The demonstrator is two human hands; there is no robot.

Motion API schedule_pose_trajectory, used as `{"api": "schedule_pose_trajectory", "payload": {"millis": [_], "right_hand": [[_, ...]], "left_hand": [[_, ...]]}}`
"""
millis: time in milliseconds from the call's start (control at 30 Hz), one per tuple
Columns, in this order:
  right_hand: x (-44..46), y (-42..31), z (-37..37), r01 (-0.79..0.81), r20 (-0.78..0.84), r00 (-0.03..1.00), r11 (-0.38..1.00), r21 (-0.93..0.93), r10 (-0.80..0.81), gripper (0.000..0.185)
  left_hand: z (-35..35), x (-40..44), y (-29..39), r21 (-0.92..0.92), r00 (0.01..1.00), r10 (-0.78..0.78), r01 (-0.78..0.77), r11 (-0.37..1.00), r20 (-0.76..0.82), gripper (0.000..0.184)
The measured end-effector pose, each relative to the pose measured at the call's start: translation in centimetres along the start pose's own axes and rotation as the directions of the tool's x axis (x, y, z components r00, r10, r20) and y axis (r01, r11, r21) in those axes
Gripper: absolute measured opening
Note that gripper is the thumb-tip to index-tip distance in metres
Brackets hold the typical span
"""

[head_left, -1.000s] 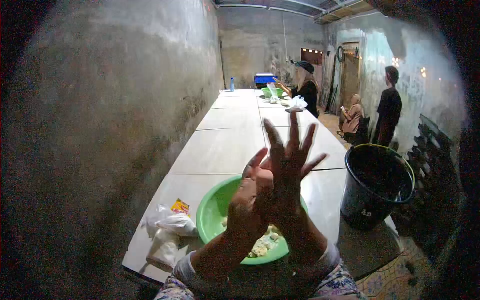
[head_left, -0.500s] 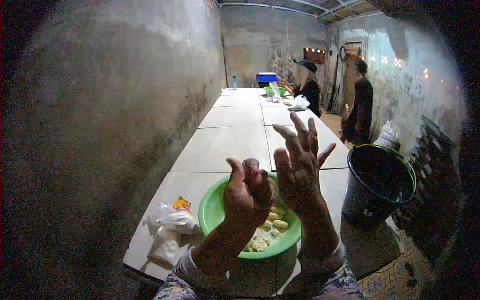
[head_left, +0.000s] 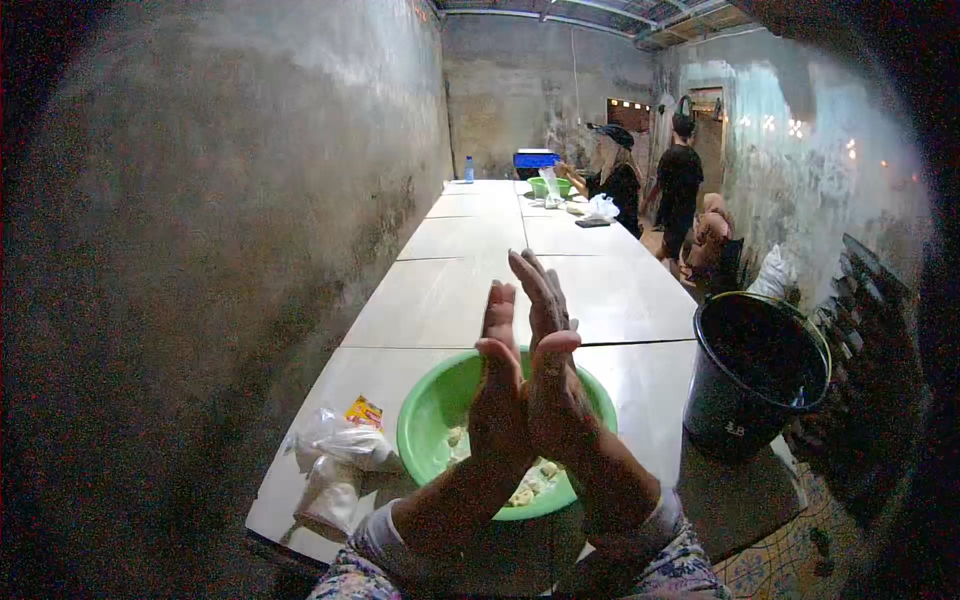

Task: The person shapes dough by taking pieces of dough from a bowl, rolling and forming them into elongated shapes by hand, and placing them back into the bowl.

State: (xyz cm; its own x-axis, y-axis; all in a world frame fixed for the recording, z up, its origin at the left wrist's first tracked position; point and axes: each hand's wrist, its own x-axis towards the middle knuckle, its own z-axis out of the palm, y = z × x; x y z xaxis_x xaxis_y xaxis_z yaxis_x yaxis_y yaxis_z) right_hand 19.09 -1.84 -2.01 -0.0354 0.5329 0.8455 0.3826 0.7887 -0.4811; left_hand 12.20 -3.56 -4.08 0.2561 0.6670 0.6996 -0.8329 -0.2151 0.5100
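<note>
Over a green bowl (head_left: 422, 425), my left hand (head_left: 500, 395) and my right hand (head_left: 555, 395) meet palm to palm at their lower parts. The fingers of both are stretched upward. Whether anything lies between the palms is hidden. Pale, dough-like pieces (head_left: 535, 487) lie in the bowl, some with a whitish, crumbly look; my hands and wrists cover much of them. Left of the bowl sit a clear plastic bag (head_left: 350, 440) and a bag of white powder (head_left: 328, 497), with a yellow-red packet (head_left: 364, 411) beside them.
A black bucket (head_left: 740, 405) stands right of the bowl on the long white table (head_left: 440, 300). Farther along are another green bowl (head_left: 550, 186), a blue box (head_left: 536, 158) and a bottle (head_left: 469, 169). Several people are at the far right. A wall (head_left: 300, 220) runs along the left.
My left hand has gone from curled fingers to stretched ones. My right hand has come in from the right, its spread fingers drawn together against the left. A standing person at the back has shifted left.
</note>
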Motion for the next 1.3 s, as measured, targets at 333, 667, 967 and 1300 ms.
{"api": "schedule_pose_trajectory", "payload": {"millis": [333,667,967,1300], "right_hand": [[0.2,-1.8,-2.2,-0.07,-0.14,0.99,0.94,-0.333,0.024,0.072],[-0.2,0.0,-0.8,-0.158,0.053,0.981,0.927,-0.341,0.186,0.069],[0.0,-1.9,-0.3,-0.027,0.025,0.999,0.996,-0.084,0.029,0.095],[-1.2,-3.8,1.3,-0.041,0.229,0.972,0.998,-0.056,0.053,0.063]], "left_hand": [[1.0,-1.6,0.7,-0.233,0.962,-0.249,0.269,0.934,0.113,0.096],[0.3,-0.2,1.2,-0.237,0.97,-0.201,0.165,0.957,-0.136,0.111],[0.5,0.1,0.6,-0.211,0.984,-0.128,0.1,0.972,-0.122,0.105],[-2.2,1.3,2.4,-0.258,0.972,-0.111,0.055,0.964,-0.206,0.108]]}}
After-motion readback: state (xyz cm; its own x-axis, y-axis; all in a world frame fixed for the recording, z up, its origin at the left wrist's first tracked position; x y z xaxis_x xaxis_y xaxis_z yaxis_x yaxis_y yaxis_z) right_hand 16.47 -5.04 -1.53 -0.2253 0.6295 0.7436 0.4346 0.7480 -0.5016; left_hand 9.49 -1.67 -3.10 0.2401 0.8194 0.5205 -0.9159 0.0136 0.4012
